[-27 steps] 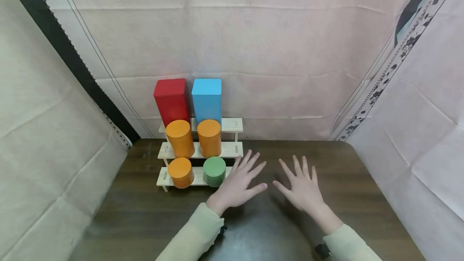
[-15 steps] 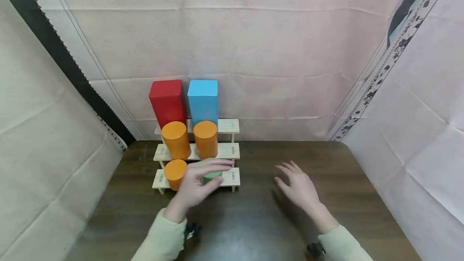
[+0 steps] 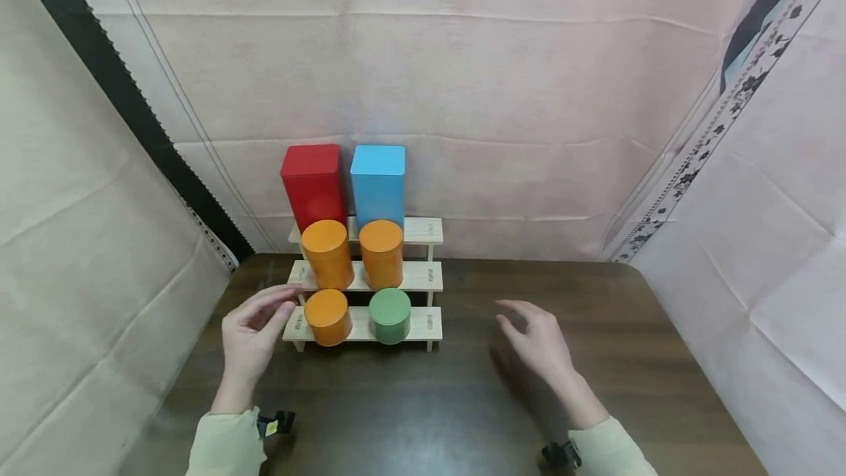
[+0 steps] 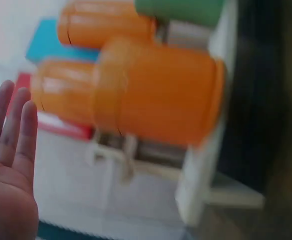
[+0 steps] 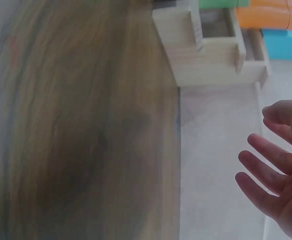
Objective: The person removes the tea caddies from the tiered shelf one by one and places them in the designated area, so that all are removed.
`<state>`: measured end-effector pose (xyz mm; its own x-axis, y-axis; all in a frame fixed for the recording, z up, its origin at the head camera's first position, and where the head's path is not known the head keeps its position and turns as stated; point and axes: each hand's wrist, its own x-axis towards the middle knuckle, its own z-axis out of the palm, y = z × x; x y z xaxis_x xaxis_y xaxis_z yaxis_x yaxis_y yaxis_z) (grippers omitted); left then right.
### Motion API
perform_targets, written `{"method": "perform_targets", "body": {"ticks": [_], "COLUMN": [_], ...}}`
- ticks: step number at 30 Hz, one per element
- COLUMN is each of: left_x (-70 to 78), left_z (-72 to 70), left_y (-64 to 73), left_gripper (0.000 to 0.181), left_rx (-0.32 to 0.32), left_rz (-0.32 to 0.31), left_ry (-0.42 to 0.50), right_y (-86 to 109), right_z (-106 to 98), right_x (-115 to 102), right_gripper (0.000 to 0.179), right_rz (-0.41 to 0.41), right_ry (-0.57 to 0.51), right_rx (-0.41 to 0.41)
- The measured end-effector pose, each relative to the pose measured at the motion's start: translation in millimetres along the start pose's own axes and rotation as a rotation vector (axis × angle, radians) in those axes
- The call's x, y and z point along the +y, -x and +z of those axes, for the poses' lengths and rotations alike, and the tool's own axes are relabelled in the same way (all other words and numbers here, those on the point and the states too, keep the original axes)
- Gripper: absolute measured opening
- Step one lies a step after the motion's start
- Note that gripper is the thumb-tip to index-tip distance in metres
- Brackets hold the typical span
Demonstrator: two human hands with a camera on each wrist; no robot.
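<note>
My left hand [image 3: 250, 336] hovers at the left end of a three-step wooden rack [image 3: 423, 323], fingertips close beside the short orange cylinder [image 3: 328, 318] on the lowest step. Nothing is in its grasp; in the left wrist view its fingers [image 4: 27, 130] extend toward the orange cylinders. A short green cylinder [image 3: 390, 316] shares that step. Two taller orange cylinders, one on the left [image 3: 327, 254] and one on the right [image 3: 382, 254], stand on the middle step. A red block [image 3: 313, 184] and a blue block [image 3: 378, 186] occupy the top. My right hand [image 3: 538, 340], holding nothing, is over the table right of the rack.
The dark wooden table [image 3: 463, 402] has rounded far corners. Pale creased cloth [image 3: 515, 94] hangs behind it, with more cloth at the left [image 3: 99, 263] and right [image 3: 767, 241] sides. The rack stands left of centre near the back edge.
My left hand has swept left across the front of the rack, from right of the green cylinder to the rack's left end. My right hand's spread fingers have drawn closer together.
</note>
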<state>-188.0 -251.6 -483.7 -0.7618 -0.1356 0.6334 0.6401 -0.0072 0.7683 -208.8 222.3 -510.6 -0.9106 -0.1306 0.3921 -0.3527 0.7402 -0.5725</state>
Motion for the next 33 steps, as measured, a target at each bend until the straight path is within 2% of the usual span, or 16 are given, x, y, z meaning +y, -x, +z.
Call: {"method": "perform_targets", "body": {"ticks": [4, 8, 11, 13, 16, 23, 28, 33], "left_x": [-21.2, -42.3, -53.8, -59.4, -65.6, -74.9, -79.0, -82.5], "left_z": [-21.3, -37.1, -44.9, -48.6, -54.8, -66.9, -68.7, -68.4], "left_y": [6.4, 17.6, 26.8, 31.6, 37.2, 42.0, 41.0, 42.4], "left_gripper": [0.029, 0.039, 0.046, 0.05, 0.053, 0.063, 0.066, 0.068], "left_rx": [0.116, 0.187, 0.197, 0.173, 0.115, -0.056, -0.105, -0.109], "left_rz": [-0.185, -0.383, -0.507, -0.559, -0.604, -0.645, -0.664, -0.701], "left_ry": [-0.101, -0.163, -0.188, -0.199, -0.219, -0.27, -0.262, -0.25], "right_y": [-3.7, -7.9, -11.5, -13.9, -16.2, -17.4, -18.7, -17.4], "right_z": [7.3, 18.9, 28.8, 35.3, 44.3, 68.0, 83.8, 95.3], "right_x": [-15.1, -31.2, -42.1, -48.5, -58.3, -78.0, -90.3, -101.7], "right_gripper": [0.03, 0.03, 0.029, 0.029, 0.028, 0.033, 0.045, 0.058], "right_rz": [0.011, 0.032, 0.051, 0.063, 0.069, 0.082, 0.048, 0.072], "right_ry": [-0.096, -0.201, -0.262, -0.298, -0.363, -0.498, -0.562, -0.586], "right_rx": [-0.005, -0.031, -0.059, -0.071, -0.082, -0.102, -0.078, -0.07]}}
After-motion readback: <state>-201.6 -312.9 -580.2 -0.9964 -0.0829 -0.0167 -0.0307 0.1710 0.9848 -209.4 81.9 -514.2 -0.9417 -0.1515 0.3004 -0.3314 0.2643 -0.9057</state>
